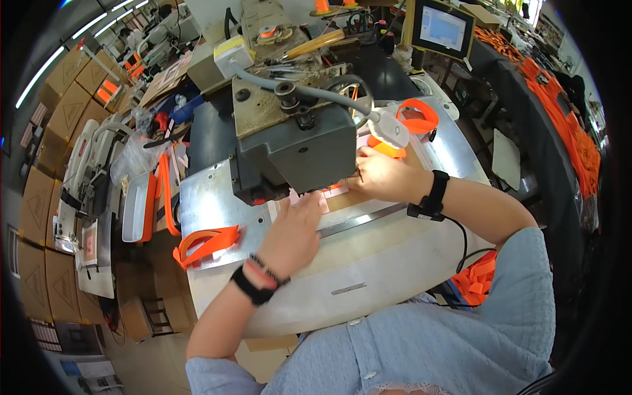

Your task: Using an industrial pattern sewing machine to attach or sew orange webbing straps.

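Under the dark head of an industrial sewing machine (303, 151), a bright patch of work lies on a metal plate. My left hand (293, 236) rests at its near left, fingers stretched forward on a pinkish-white piece (323, 204); the machine head partly hides the fingertips. On the right, my right hand (388, 175) has its fingers curled together beside the head. What they pinch, if anything, is hidden. Just beyond it is an orange strap (388, 148). A bit of orange also shows between the hands, below the head.
Orange strap loops lie at the plate's left (207, 246) and far right (417, 116). A white tray (136, 207) stands left of the table. A small screen (441, 27) is at the back right. Orange pieces (550, 99) cover the dark side table; cartons (62, 135) line the left.
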Motion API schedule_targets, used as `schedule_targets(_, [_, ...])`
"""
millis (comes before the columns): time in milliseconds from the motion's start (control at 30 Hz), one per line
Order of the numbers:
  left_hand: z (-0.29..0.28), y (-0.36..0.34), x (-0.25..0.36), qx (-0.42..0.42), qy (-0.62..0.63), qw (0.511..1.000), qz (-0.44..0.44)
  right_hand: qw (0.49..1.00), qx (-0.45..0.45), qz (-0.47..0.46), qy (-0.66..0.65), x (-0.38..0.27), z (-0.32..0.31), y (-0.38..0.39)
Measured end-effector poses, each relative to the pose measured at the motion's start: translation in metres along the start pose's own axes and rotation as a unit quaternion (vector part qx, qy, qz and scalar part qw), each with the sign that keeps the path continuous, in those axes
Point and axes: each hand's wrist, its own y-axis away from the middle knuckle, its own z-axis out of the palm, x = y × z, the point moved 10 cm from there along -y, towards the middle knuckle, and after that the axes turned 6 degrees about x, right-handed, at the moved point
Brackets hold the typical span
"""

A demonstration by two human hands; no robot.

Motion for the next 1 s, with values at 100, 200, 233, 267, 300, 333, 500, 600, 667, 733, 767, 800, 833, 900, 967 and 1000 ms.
schedule_targets(100, [-0.059, 0.018, 0.056, -0.067, 0.322, 0.943, -0.046, 0.998, -0.015, -0.046, 0.038, -0.006, -0.019, 0.005])
schedule_targets(200, [-0.148, 0.031, 0.106, 0.028, 0.621, 0.782, 0.039, 0.997, 0.019, 0.062, -0.046, 0.017, -0.045, 0.013])
schedule_targets(233, [-0.178, 0.047, 0.123, 0.131, 0.683, 0.718, 0.017, 0.997, 0.061, 0.040, 0.018, 0.016, -0.054, 0.008])
schedule_targets(267, [-0.200, 0.063, 0.131, 0.223, 0.737, 0.638, 0.024, 0.998, 0.046, 0.039, 0.024, 0.022, -0.049, 0.012])
schedule_targets(300, [-0.203, 0.065, 0.134, 0.236, 0.764, 0.600, 0.010, 0.998, 0.031, 0.040, 0.031, 0.029, -0.042, 0.019])
schedule_targets(333, [-0.206, 0.069, 0.138, 0.251, 0.789, 0.561, -0.003, 0.998, 0.017, 0.040, 0.037, 0.032, -0.038, 0.024])
schedule_targets(500, [-0.216, 0.063, 0.156, 0.237, 0.818, 0.512, -0.113, 0.977, -0.129, 0.134, -0.108, 0.041, -0.014, 0.023])
schedule_targets(600, [-0.206, 0.060, 0.145, 0.199, 0.844, 0.490, -0.082, 0.947, -0.189, 0.182, -0.183, 0.045, 0.001, 0.030])
schedule_targets(667, [-0.204, 0.071, 0.145, 0.193, 0.836, 0.493, -0.145, 0.894, -0.298, 0.237, -0.238, 0.044, 0.005, 0.034])
schedule_targets(733, [-0.207, 0.069, 0.145, 0.173, 0.843, 0.508, -0.028, 0.797, -0.420, 0.278, -0.334, 0.021, 0.002, 0.015])
schedule_targets(767, [-0.196, 0.067, 0.133, 0.132, 0.854, 0.498, 0.077, 0.731, -0.427, 0.348, -0.402, 0.014, -0.002, 0.020])
schedule_targets(800, [-0.175, 0.084, 0.122, 0.162, 0.785, 0.598, -0.016, 0.667, -0.427, 0.393, -0.468, -0.002, -0.009, 0.017])
schedule_targets(833, [-0.143, 0.087, 0.100, 0.169, 0.729, 0.653, -0.116, 0.577, -0.413, 0.394, -0.585, -0.024, -0.006, 0.017])
schedule_targets(900, [-0.077, 0.086, 0.058, 0.135, 0.619, 0.702, -0.325, 0.453, -0.353, 0.399, -0.715, -0.052, 0.007, 0.016])
schedule_targets(967, [-0.031, 0.092, 0.036, 0.121, 0.581, 0.693, -0.409, 0.348, -0.270, 0.374, -0.816, -0.087, 0.020, -0.007])
schedule_targets(1000, [-0.013, 0.097, 0.025, 0.112, 0.562, 0.686, -0.449, 0.257, -0.205, 0.346, -0.879, -0.102, 0.019, -0.021])
